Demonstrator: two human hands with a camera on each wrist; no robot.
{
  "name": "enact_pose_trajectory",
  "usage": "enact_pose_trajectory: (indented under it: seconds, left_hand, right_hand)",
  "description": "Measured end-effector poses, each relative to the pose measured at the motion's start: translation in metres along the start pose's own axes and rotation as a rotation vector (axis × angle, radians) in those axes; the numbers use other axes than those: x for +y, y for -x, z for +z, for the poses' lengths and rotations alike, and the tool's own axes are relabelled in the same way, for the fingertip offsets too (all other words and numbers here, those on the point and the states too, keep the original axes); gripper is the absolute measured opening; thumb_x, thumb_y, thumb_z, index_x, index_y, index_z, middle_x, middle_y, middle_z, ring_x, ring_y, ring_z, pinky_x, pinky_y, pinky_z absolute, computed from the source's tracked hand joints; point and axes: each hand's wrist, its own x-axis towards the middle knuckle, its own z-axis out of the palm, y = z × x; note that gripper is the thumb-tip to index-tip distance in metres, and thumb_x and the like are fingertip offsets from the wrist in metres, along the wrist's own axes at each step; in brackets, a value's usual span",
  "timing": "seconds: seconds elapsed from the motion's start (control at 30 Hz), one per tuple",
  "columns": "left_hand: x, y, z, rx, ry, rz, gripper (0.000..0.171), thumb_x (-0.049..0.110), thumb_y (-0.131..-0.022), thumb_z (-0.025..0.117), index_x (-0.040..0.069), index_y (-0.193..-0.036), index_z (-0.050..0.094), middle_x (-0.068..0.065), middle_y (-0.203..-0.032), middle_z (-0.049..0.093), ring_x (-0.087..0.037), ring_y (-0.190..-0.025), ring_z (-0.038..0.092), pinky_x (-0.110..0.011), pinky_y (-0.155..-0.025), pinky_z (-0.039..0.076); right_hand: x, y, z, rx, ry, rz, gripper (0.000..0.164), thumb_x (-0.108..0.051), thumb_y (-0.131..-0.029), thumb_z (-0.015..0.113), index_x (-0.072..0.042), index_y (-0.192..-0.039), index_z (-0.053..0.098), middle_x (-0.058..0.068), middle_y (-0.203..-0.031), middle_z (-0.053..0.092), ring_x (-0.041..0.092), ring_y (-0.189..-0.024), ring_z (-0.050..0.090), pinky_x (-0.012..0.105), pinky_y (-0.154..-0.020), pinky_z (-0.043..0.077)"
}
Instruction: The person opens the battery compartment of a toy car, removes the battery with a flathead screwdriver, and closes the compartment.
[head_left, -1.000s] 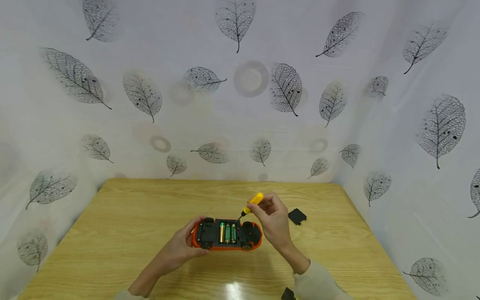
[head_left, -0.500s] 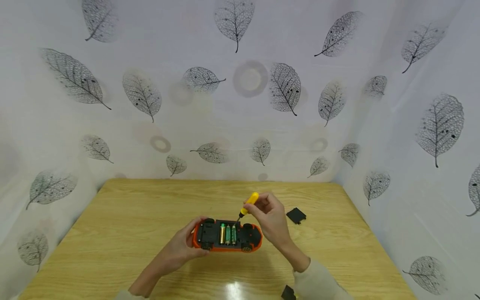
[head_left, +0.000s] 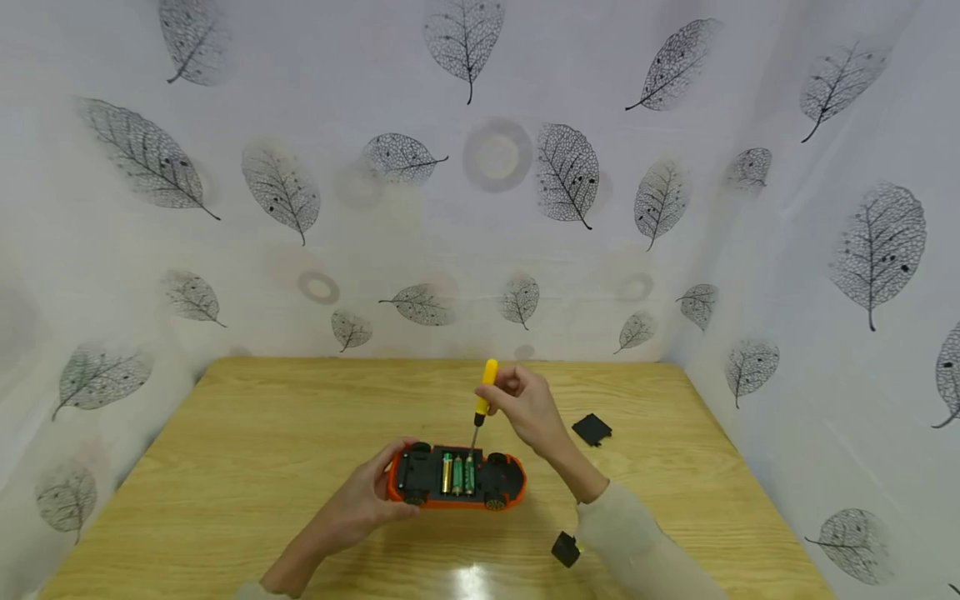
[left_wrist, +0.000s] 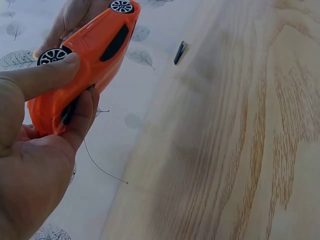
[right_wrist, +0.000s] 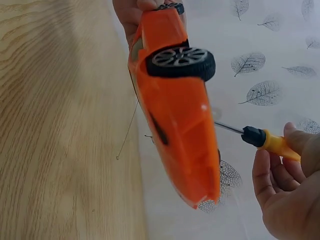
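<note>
My left hand (head_left: 366, 498) grips one end of an orange toy car (head_left: 504, 482), thumb on the near side and fingers round the far side. The car is turned underside up in the head view, its battery bay uncovered. Three batteries (head_left: 458, 475) lie side by side in the bay. With my right hand (head_left: 528, 410) I pinch a yellow-handled screwdriver (head_left: 487, 387). Its tip reaches into the bay at the far end of the rightmost battery; exact contact cannot be told. In the right wrist view the car body (right_wrist: 180, 115) hides the screwdriver's tip.
A black flat cover (head_left: 592, 429) lies on the wooden table (head_left: 262, 417) right of my right hand. Nearer the front lies a small black piece (head_left: 566, 549) beside my right sleeve. A thin wire (left_wrist: 102, 171) trails from the car. Leaf-patterned cloth (head_left: 420, 250) surrounds the table.
My right hand has moved up and left, swinging the screwdriver from slanted to nearly upright. The car has shifted very slightly toward the front. More of the small black piece shows.
</note>
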Motion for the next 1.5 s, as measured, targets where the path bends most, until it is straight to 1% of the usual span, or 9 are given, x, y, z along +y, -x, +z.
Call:
enact_pose_trajectory:
  seconds: [0.2, 0.3, 0.4, 0.5, 0.77, 1.0, 1.17, 1.33, 1.5]
  left_hand:
    - [-0.001, -0.001, 0.0, -0.032, 0.009, 0.03, 0.089, -0.015, -0.086, 0.073, -0.006, -0.158, 0.022, -0.038, -0.157, 0.025, -0.044, -0.131, 0.053, -0.038, -0.097, 0.057]
    - [-0.002, -0.001, 0.0, -0.039, 0.011, 0.038, 0.088, -0.016, -0.086, 0.072, -0.006, -0.158, 0.022, -0.038, -0.157, 0.025, -0.042, -0.13, 0.055, -0.038, -0.096, 0.058]
    - [-0.002, 0.0, 0.0, -0.037, 0.013, 0.04, 0.088, -0.016, -0.086, 0.072, -0.006, -0.158, 0.022, -0.038, -0.156, 0.026, -0.041, -0.13, 0.055, -0.038, -0.096, 0.058]
    - [-0.002, 0.0, 0.002, -0.041, 0.02, 0.038, 0.089, -0.016, -0.086, 0.072, -0.005, -0.159, 0.021, -0.037, -0.157, 0.025, -0.041, -0.131, 0.055, -0.038, -0.096, 0.058]
    - [-0.001, 0.003, 0.005, -0.048, 0.029, 0.031, 0.09, -0.016, -0.087, 0.071, -0.005, -0.16, 0.019, -0.037, -0.157, 0.024, -0.04, -0.128, 0.056, -0.038, -0.094, 0.059]
    - [-0.001, 0.005, 0.004, -0.041, 0.023, 0.02, 0.089, -0.015, -0.087, 0.072, -0.005, -0.159, 0.02, -0.037, -0.158, 0.023, -0.041, -0.131, 0.054, -0.038, -0.094, 0.059]
    - [0.001, 0.007, 0.002, -0.028, 0.021, 0.019, 0.09, -0.014, -0.087, 0.073, -0.006, -0.159, 0.02, -0.037, -0.158, 0.023, -0.042, -0.132, 0.052, -0.037, -0.096, 0.058]
    - [0.002, 0.01, -0.002, -0.018, 0.003, 0.029, 0.089, -0.011, -0.088, 0.074, -0.007, -0.158, 0.02, -0.037, -0.156, 0.025, -0.041, -0.132, 0.052, -0.035, -0.097, 0.057]
    - [0.001, 0.011, -0.004, -0.012, -0.004, 0.037, 0.088, -0.011, -0.088, 0.073, -0.007, -0.158, 0.02, -0.037, -0.156, 0.026, -0.04, -0.133, 0.052, -0.035, -0.098, 0.056]
  right_hand:
    - [0.006, -0.008, -0.001, 0.003, -0.062, 0.07, 0.021, -0.013, -0.099, 0.072, 0.004, -0.11, 0.065, 0.016, -0.089, 0.071, 0.022, -0.07, 0.065, 0.035, -0.068, 0.061]
    - [0.01, -0.012, 0.0, 0.004, -0.102, 0.128, 0.022, -0.014, -0.099, 0.072, 0.003, -0.109, 0.064, 0.02, -0.092, 0.071, 0.02, -0.07, 0.065, 0.036, -0.069, 0.061]
    - [0.016, -0.017, 0.001, 0.004, -0.163, 0.203, 0.022, -0.014, -0.098, 0.072, 0.004, -0.108, 0.064, 0.024, -0.095, 0.071, 0.018, -0.069, 0.065, 0.032, -0.067, 0.061]
    - [0.021, -0.019, 0.002, 0.003, -0.217, 0.267, 0.024, -0.015, -0.099, 0.072, 0.006, -0.109, 0.064, 0.022, -0.094, 0.071, 0.016, -0.067, 0.064, 0.026, -0.063, 0.058]
    - [0.026, -0.014, 0.001, 0.005, -0.272, 0.304, 0.028, -0.016, -0.1, 0.07, 0.008, -0.112, 0.062, 0.015, -0.092, 0.071, 0.016, -0.067, 0.062, 0.025, -0.063, 0.057]
    - [0.013, -0.012, -0.01, 0.138, -0.301, 0.315, 0.033, -0.019, -0.103, 0.067, 0.008, -0.12, 0.064, 0.02, -0.105, 0.07, 0.019, -0.077, 0.064, 0.027, -0.068, 0.059]
    - [0.013, -0.012, -0.03, 0.225, -0.283, 0.317, 0.03, -0.019, -0.105, 0.064, 0.006, -0.121, 0.065, 0.015, -0.103, 0.069, 0.02, -0.078, 0.065, 0.026, -0.069, 0.059]
    - [0.027, -0.006, -0.05, 0.279, -0.236, 0.333, 0.031, -0.02, -0.105, 0.063, 0.007, -0.119, 0.066, 0.013, -0.098, 0.065, 0.018, -0.074, 0.063, 0.026, -0.069, 0.059]
    - [0.052, 0.004, -0.062, 0.318, -0.185, 0.367, 0.033, -0.02, -0.104, 0.066, 0.01, -0.117, 0.068, 0.015, -0.096, 0.065, 0.016, -0.071, 0.063, 0.025, -0.067, 0.059]
